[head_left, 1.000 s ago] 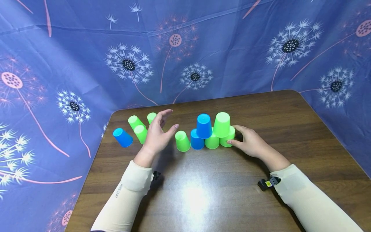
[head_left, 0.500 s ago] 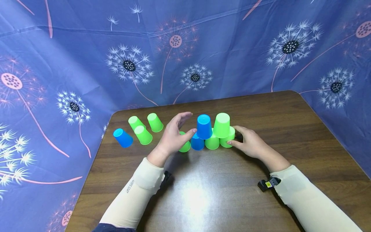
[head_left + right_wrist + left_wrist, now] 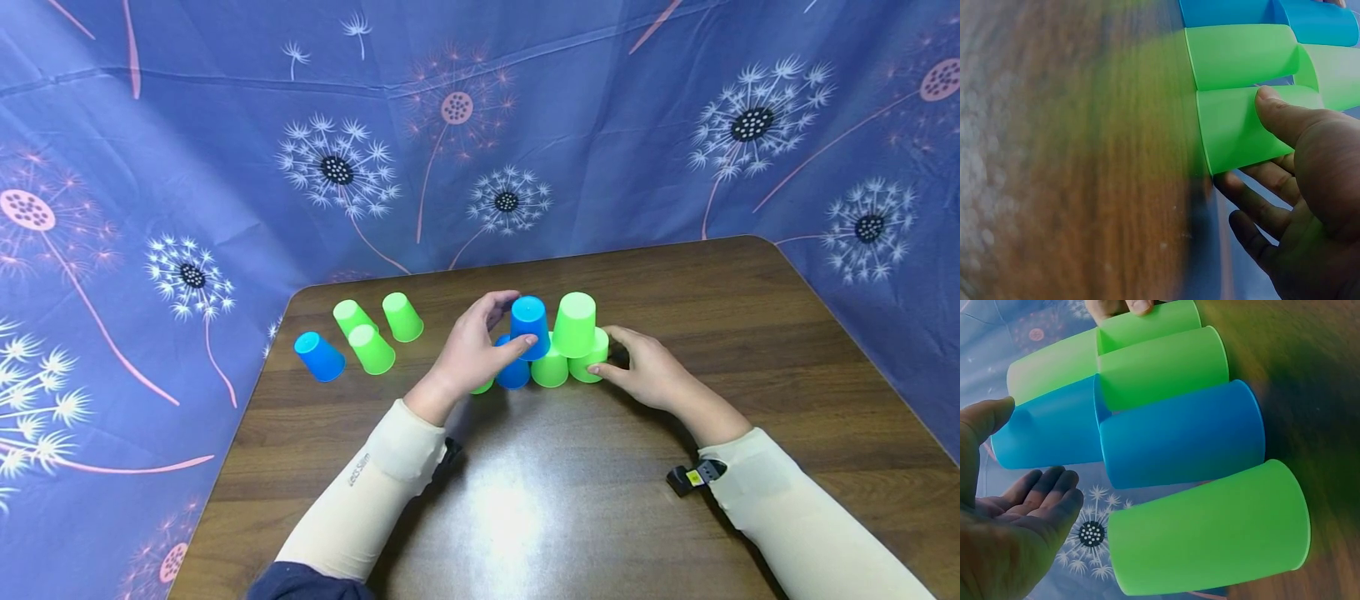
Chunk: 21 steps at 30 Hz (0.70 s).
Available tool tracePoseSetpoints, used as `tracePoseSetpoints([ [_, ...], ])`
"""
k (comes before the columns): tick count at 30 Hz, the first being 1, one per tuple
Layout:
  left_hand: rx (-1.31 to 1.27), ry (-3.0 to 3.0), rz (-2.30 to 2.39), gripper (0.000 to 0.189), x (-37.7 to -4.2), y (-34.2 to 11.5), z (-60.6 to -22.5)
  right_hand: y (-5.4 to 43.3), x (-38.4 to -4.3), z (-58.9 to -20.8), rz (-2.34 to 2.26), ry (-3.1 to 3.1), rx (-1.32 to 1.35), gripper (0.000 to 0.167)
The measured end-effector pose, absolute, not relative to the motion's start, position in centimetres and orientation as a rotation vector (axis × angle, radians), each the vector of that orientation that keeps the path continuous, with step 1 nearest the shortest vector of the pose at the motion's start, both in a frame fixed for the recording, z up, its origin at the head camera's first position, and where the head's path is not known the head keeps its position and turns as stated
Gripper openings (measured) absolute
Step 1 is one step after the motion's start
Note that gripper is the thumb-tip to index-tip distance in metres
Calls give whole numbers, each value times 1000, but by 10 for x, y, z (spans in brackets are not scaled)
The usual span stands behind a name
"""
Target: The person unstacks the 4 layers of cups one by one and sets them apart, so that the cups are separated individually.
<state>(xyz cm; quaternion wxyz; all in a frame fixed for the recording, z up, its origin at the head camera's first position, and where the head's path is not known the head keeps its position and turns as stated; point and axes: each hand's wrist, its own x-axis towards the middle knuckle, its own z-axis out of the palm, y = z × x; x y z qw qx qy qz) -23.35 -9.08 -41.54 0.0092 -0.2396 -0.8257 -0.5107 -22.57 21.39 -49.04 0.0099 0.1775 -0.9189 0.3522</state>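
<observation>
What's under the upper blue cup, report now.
The lower blue cup and the green cup on its right support the upper blue cup, whose downturned inside can't be seen.

A wood-grain table backed by blue dandelion-print cloth shows a screened-off tabletop workspace, room type unclear.

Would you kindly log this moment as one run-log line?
left hand: fingers open beside upper blue cup, thumb contact unclear; right hand: holds rightmost lower green cup; upper green cup: beside upper blue cup, inverted
</observation>
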Motion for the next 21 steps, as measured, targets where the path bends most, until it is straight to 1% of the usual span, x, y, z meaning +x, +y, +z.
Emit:
tracePoseSetpoints([
  [9,-702,-2641,-1533,65,-236,-83,-418,215,-226,-491,1098,-2868,551,66],
  [16,-703,-2639,-1535,57,-235,-81,-419,214,-226,-490,1102,-2876,550,66],
  [21,-702,-2619,-1563,55,-234,-82,-417,214,-225,-490,1099,-2878,549,66],
])
